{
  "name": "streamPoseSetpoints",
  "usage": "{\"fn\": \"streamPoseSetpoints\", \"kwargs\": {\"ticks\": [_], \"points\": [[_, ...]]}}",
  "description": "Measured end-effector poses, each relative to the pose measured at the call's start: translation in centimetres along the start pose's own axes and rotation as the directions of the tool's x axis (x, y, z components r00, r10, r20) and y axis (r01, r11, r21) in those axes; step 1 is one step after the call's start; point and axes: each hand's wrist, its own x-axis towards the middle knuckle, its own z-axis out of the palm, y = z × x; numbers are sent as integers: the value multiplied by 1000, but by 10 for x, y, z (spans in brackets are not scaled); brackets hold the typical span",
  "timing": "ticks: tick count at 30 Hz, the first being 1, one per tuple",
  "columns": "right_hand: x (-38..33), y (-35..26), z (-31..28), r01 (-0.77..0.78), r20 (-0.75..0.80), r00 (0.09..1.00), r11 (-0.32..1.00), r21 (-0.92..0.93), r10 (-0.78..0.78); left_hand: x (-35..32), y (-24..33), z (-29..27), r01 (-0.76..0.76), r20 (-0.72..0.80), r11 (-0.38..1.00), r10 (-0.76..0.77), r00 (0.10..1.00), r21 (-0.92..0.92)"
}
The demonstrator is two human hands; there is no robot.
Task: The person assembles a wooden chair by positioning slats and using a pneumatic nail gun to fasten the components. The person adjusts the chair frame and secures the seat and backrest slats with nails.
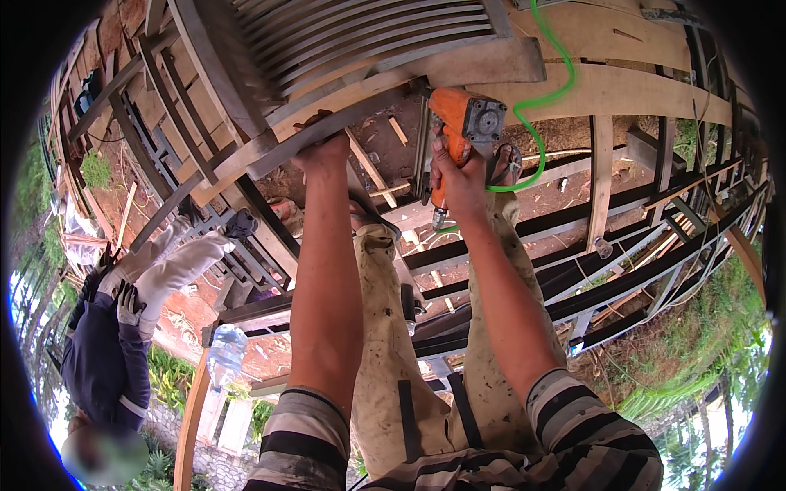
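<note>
Short sleeves [303, 425] striped in black and grey were worn, ending above the elbows. Stained beige trousers [393, 352] with dark straps were seen just beside the sleeves; forearms were left bare.

Views: you had one, head-worn, the left of a side-by-side fisheye pair.
Facing: it looked down along your forearms.
Nearness: close to both hands, left hand [323, 155] and right hand [458, 176].
Edges: straight slats bent toward the rim.
</note>
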Motion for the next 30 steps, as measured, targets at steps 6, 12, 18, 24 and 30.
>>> {"fn": "streamPoseSetpoints", "kwargs": {"ticks": [6, 12, 18, 24, 30], "points": [[-4, 7, 12, 50, -68, 996, 995, -82, -55, -9, -6, 5, -27, -34, 1000, 27, 999, 4], [-6, 5, 18, 23, -83, 996, 1000, 7, -22, -7, -6, 3, -23, -22, 1000, 23, 1000, 6], [-10, -2, -6, -4, -19, 1000, 995, 99, 6, 8, 2, -2, -12, -26, 1000, 12, 1000, 5], [-4, 0, -28, -169, -6, 982, 884, 435, 190, 30, 27, -3, 62, -102, 996, -56, 993, 62], [4, 3, -35, -215, 88, 974, 744, 633, 207, 11, 19, 7, 101, -74, 988, -93, 993, 115]]}}
